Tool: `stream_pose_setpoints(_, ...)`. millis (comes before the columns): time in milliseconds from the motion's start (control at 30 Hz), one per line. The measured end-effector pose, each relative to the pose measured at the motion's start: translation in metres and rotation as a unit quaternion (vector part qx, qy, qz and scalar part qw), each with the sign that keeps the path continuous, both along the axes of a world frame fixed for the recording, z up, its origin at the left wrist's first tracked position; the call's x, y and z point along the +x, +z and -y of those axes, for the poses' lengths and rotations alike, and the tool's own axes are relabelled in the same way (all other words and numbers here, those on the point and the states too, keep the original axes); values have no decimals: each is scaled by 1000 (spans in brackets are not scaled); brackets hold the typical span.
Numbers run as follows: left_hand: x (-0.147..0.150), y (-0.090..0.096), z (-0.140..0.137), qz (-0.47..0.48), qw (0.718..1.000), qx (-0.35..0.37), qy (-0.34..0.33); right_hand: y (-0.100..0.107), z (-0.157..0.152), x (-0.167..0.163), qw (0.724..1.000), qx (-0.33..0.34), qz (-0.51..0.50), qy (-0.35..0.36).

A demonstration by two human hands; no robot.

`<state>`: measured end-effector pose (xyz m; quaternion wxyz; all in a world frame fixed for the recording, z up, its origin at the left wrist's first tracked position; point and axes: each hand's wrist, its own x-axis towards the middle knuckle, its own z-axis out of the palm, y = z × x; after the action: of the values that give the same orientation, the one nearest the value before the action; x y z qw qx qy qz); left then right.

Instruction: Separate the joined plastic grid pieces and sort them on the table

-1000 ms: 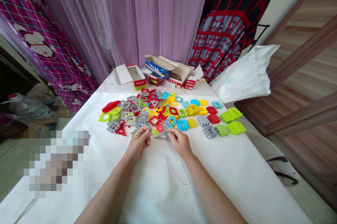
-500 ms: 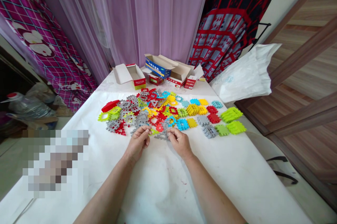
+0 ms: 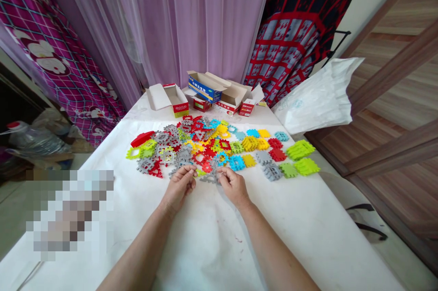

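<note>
Moved: nothing I can see.
Left hand: pinched narrow, contents unclear.
Right hand: likewise, beside grey piece.
Boxes: near table's far edge.

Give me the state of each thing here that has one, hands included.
Left hand: pinched; can't tell whether it holds anything.
Right hand: pinched, beside a grey tile; grip unclear.
Mixed tiles: jumbled in a heap.
Lime-green tiles at far right: stacked.
Leftmost box: open, flap out.
Blue box: open.
Purple curtain: hanging in folds.
White bag: creased.
Bottle: capped.
</note>
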<state>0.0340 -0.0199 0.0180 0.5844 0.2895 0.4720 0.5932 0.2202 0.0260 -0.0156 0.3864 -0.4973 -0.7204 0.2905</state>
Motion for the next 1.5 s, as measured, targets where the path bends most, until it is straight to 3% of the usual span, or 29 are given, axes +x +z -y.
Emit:
stream_pose_setpoints(833,0,-3,-2,23,1000,-15,-1,-4,-1,0,999,-10,-42,2)
stream_pose_setpoints(1333,-4,-5,0,54,997,-20,43,-7,-4,2,995,-25,-93,-16)
stream_pose_setpoints(1500,-15,5,2,51,997,-5,65,-7,-3,3,994,-35,-101,-5)
